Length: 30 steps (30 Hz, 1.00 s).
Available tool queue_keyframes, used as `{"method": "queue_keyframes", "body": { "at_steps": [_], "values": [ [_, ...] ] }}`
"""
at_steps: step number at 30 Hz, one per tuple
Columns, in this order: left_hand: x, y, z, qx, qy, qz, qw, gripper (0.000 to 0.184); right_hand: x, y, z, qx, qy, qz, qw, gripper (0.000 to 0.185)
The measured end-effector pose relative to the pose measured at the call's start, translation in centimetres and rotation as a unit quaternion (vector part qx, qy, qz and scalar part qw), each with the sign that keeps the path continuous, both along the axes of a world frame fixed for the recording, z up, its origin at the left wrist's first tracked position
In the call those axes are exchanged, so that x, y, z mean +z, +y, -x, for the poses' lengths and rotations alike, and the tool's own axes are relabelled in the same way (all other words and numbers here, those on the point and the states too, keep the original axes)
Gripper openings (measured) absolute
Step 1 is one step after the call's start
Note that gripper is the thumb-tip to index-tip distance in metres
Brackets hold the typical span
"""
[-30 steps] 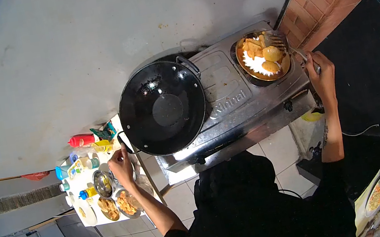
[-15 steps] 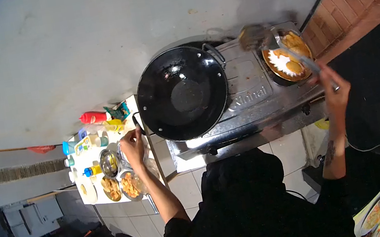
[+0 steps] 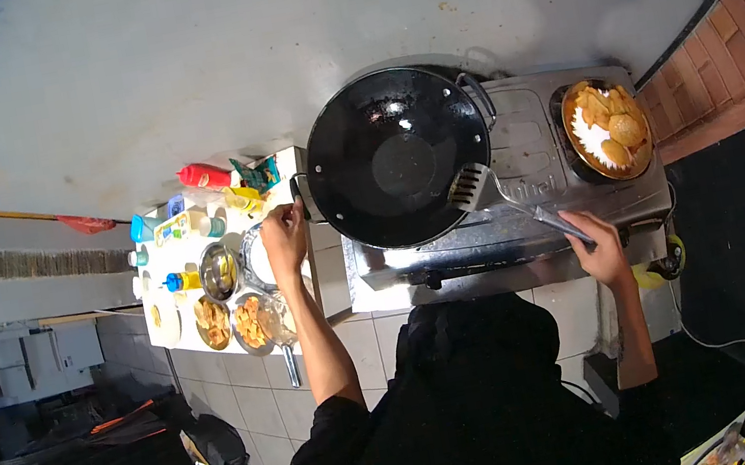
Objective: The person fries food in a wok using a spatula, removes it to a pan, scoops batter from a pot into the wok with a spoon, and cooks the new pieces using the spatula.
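Note:
A large black wok sits on the left side of the gas stove, tilted toward me and bare inside apart from an oily shine. My left hand is closed at its left handle, fingertips pinched on it. In my right hand is the grey grip of a slotted turner. The turner's slotted head overlaps the wok's lower right rim; whether the two touch, I cannot tell. Golden-brown fried pieces and something white fill a round brown dish on the right burner.
Left of the stove, a white table bears a red bottle, a metal bowl, bowls of orange-brown food and a strainer. A brick ledge stands at right. Bags lie lower left.
My right hand has brought the turner left and down from over the brown dish to the wok's rim. My left hand stays at the wok handle. The whole view has shifted.

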<state>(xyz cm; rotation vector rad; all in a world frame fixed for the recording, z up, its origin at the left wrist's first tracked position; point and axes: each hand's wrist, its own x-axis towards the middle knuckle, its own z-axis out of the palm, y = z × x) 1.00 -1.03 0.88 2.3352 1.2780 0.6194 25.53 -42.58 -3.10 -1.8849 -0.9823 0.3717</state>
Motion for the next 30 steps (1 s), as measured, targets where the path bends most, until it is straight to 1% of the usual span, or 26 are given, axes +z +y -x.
{"method": "queue_keyframes", "body": {
  "at_steps": [1,2,4,6,7,8,10,11,12,13,14,15,16,18,19,20,22,23,24,26,27,28,30],
  "values": [
    [-0.1,0.2,0.1,0.004,-0.002,0.000,1.000,0.035,-0.6,-0.1,-0.1,0.002,-0.027,0.018,0.999,0.038],
    [-0.5,0.4,0.2,-0.002,-0.006,-0.004,1.000,0.035,-1.4,-0.2,-0.4,0.005,-0.028,0.019,0.999,0.038],
    [-0.9,0.7,0.2,-0.006,-0.012,-0.007,1.000,0.034,-2.4,-0.1,-0.9,-0.036,-0.132,0.102,0.985,0.036],
    [-1.3,1.0,0.3,-0.018,-0.022,-0.023,0.999,0.035,-3.2,0.5,-1.4,-0.051,-0.159,0.116,0.979,0.035],
    [-1.5,1.4,0.3,-0.017,-0.021,-0.020,0.999,0.035,-3.4,0.9,-1.6,-0.068,-0.184,0.129,0.972,0.034],
    [-1.8,1.5,0.4,-0.013,-0.021,-0.019,1.000,0.035,-3.6,1.3,-1.9,-0.063,-0.185,0.129,0.972,0.034],
    [-1.6,1.4,0.3,-0.002,-0.032,-0.004,0.999,0.036,-3.8,2.0,-2.4,-0.073,-0.225,0.136,0.962,0.033],
    [-2.5,2.0,0.7,-0.008,-0.041,0.015,0.999,0.037,-3.8,2.2,-2.5,-0.065,-0.227,0.134,0.962,0.033],
    [-1.2,1.2,0.4,0.006,-0.029,0.047,0.998,0.039,-3.6,2.4,-2.5,-0.073,-0.233,0.147,0.958,0.036],
    [-1.2,1.0,0.6,0.008,-0.038,0.069,0.997,0.040,-3.5,2.6,-2.4,-0.076,-0.239,0.159,0.955,0.038],
    [-1.2,0.9,1.0,0.014,-0.048,0.089,0.995,0.041,-3.2,2.9,-2.2,-0.056,-0.241,0.154,0.956,0.038],
    [-1.2,0.6,1.6,0.033,-0.056,0.105,0.992,0.042,-2.7,2.9,-1.8,-0.070,-0.230,0.167,0.956,0.040],
    [-1.0,-0.5,2.0,0.048,-0.120,0.064,0.990,0.042,-2.3,2.9,-1.5,-0.082,-0.219,0.180,0.956,0.042],
    [-1.2,-1.3,4.2,0.057,-0.144,0.084,0.984,0.042,-1.7,2.7,-1.3,-0.075,-0.215,0.192,0.955,0.042],
    [-1.7,-1.5,5.6,0.072,-0.132,0.097,0.984,0.042,-0.9,3.0,-1.3,-0.066,-0.238,0.171,0.954,0.033],
    [-2.2,-1.9,7.2,0.075,-0.140,0.120,0.980,0.041,-0.2,3.5,-1.3,-0.048,-0.239,0.164,0.956,0.033],
    [-3.5,-3.1,10.4,0.107,-0.168,0.096,0.975,0.040,2.1,5.4,-1.0,-0.044,-0.148,0.151,0.976,0.028],
    [-4.2,-3.3,12.6,0.137,-0.142,0.117,0.973,0.038,3.3,6.7,-0.3,-0.040,-0.111,0.146,0.982,0.022],
    [-3.0,-4.5,13.9,0.176,-0.126,0.091,0.972,0.037,4.3,8.1,0.4,-0.021,-0.114,0.143,0.983,0.022],
    [-5.8,-5.4,18.3,0.232,-0.183,0.078,0.952,0.036,6.1,11.1,2.1,0.067,-0.085,0.071,0.992,0.019],
    [-7.2,-5.8,21.0,0.265,-0.182,0.106,0.941,0.035,7.0,12.7,3.5,0.102,-0.094,0.056,0.989,0.017],
    [-7.4,-6.5,22.6,0.291,-0.181,0.102,0.934,0.035,7.8,14.4,4.9,0.163,-0.062,0.050,0.984,0.016],
    [-8.1,-7.6,26.1,0.346,-0.091,0.092,0.929,0.034,8.4,17.7,8.6,0.258,-0.010,0.023,0.966,0.013]
  ]
}}
